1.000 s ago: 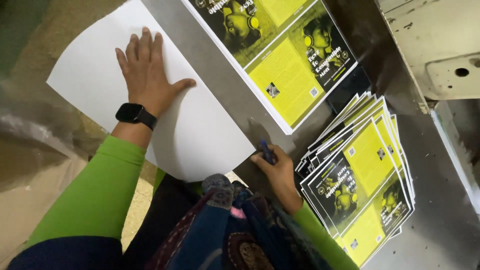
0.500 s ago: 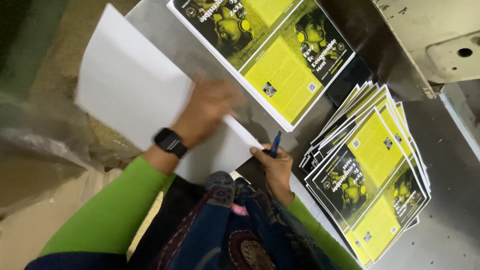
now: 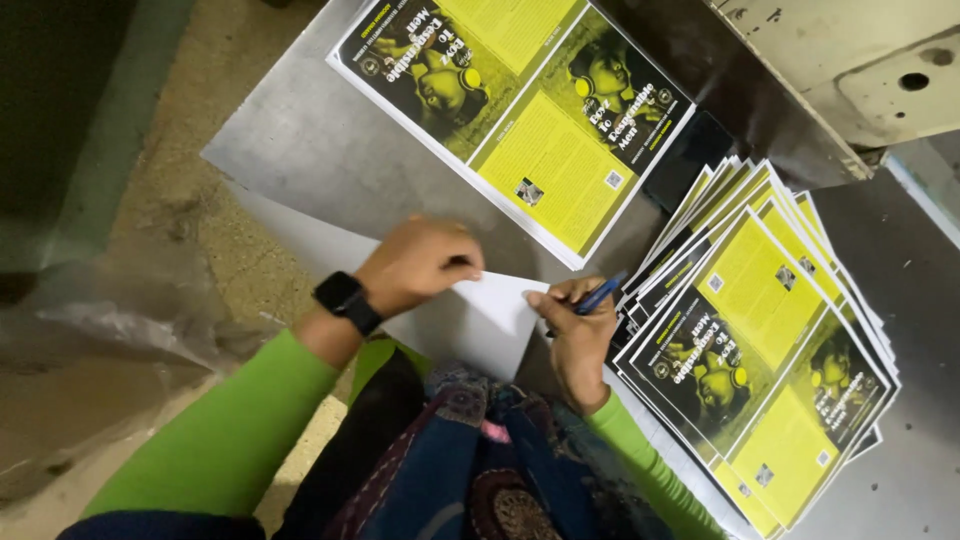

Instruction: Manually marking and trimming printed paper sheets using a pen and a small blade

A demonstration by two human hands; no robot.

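My left hand (image 3: pixel 415 265), with a black watch on the wrist, grips the edge of a large white sheet (image 3: pixel 470 320) and folds it over on the grey metal table (image 3: pixel 290 150). My right hand (image 3: pixel 570 335) holds a blue pen (image 3: pixel 598 296) and its fingers rest on the sheet's corner. A fanned stack of yellow and black printed sheets (image 3: pixel 760 350) lies just right of that hand. Another large printed sheet (image 3: pixel 515 110) lies flat above both hands.
A cream machine part (image 3: pixel 850 70) with a round hole stands at the top right. A dark flat object (image 3: pixel 690 160) sits between the two printed piles. Crumpled clear plastic (image 3: pixel 110 340) lies on the floor at left. Patterned clothing fills the bottom centre.
The white sheet lay flat under my left palm; my left hand then lifted its edge and drew it over toward my right hand, which stayed in place with the pen.
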